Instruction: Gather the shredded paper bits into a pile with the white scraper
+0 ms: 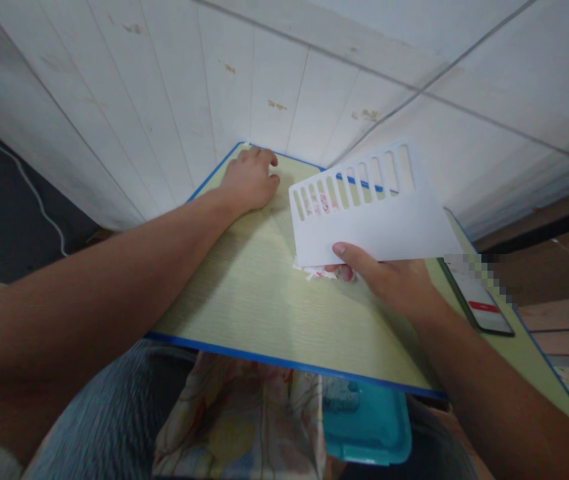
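My right hand (372,270) grips a white sheet with a row of long rounded slots (364,227) by its lower edge, thumb on top and fingers underneath. The sheet is raised and tilted above the pale green table. Through its left slots, reddish marks show on something lying below. White scraps with pink marks (314,272) stick out under the sheet; the rest of them is hidden. Near the table's far left corner, my left hand (252,177) rests on the surface with its fingers a little bent and apart, and nothing shows in it.
The pale green table (244,293) has a blue edge and stands against a white panelled wall (274,73). A phone (484,303) lies on its right side. Below the front edge are a patterned cloth (244,420) and a teal plastic lid or box (369,427).
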Motion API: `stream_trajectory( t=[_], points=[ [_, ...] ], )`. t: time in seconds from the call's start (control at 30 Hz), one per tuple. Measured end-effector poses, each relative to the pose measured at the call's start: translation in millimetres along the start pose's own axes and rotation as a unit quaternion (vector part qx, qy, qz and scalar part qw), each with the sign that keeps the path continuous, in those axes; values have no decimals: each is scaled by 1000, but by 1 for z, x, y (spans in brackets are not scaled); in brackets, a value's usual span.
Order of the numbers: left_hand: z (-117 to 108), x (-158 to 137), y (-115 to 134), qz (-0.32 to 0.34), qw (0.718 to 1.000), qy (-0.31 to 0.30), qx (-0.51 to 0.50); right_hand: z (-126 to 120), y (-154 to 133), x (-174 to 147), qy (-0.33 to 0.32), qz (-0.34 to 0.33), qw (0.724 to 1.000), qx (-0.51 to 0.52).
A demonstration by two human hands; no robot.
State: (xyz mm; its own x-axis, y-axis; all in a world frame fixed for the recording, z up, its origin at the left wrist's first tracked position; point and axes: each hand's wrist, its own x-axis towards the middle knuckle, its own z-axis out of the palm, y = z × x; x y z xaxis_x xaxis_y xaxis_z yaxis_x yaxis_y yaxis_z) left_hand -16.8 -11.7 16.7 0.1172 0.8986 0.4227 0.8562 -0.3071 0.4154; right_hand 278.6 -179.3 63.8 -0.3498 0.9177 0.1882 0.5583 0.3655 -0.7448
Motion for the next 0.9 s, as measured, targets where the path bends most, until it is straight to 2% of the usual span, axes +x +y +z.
stream_trajectory(
  t=[0.13, 0.27, 0.53, 0.73, 0.9],
  points=[
    [1, 1, -1, 3, 1000, 5, -11, 1, -1, 2, 3, -12, 1000, -16],
    [-1, 0, 3, -11, 1000, -8, -10, -5, -7, 1, -28, -14, 999, -5],
    [-13, -7, 15, -38, 998, -44, -18, -22, -12, -5, -155, 24, 985, 67],
    [-9, -2, 11, -34, 998, -46, -14, -32, -17, -5, -279, 33, 951, 127],
    [-8, -1, 11, -42, 999, -34, 0, -40, -16, -8, -324, 49, 933, 149]
  ],
)
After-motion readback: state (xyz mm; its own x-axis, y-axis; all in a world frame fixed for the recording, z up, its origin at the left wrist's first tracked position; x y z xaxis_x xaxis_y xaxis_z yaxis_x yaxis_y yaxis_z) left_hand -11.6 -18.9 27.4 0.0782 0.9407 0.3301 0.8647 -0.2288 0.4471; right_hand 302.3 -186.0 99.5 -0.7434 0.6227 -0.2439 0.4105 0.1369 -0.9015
